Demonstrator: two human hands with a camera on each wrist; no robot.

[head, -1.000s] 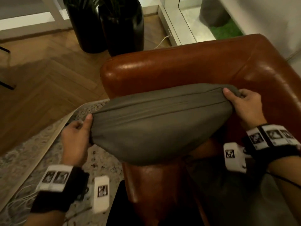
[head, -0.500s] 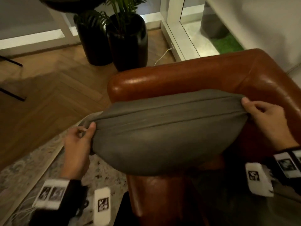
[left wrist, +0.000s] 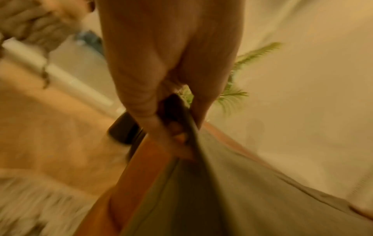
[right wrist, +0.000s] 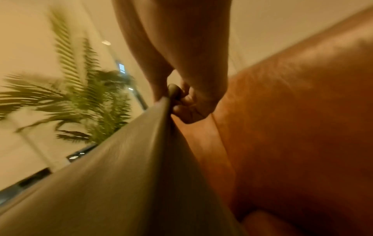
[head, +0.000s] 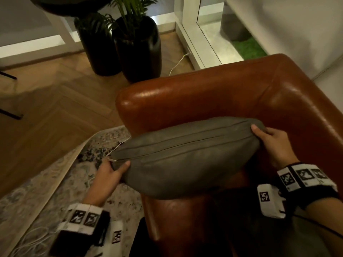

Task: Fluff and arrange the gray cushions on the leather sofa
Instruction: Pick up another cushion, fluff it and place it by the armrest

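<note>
A plump gray cushion (head: 185, 156) with a seam along its top hangs over the arm of the brown leather sofa (head: 213, 95). My left hand (head: 113, 173) pinches its left corner, thumb on the near face. My right hand (head: 269, 143) grips the right corner, close to the sofa's back. In the left wrist view the fingers (left wrist: 153, 111) curl on the gray cushion's (left wrist: 232, 199) edge. The right wrist view shows curled fingers (right wrist: 189, 102) holding the cushion's (right wrist: 121, 183) corner beside the leather (right wrist: 292, 127).
Two tall black planters (head: 137, 49) with palm fronds stand on the wood floor behind the sofa arm. A patterned rug (head: 55, 182) lies at the left with white cables (head: 33, 236) on it. A white wall (head: 287, 25) rises at the right.
The cushion has dropped lower and shifted toward me, and looks more bunched. My left hand has moved down under its left corner; my right hand has come back with the right corner.
</note>
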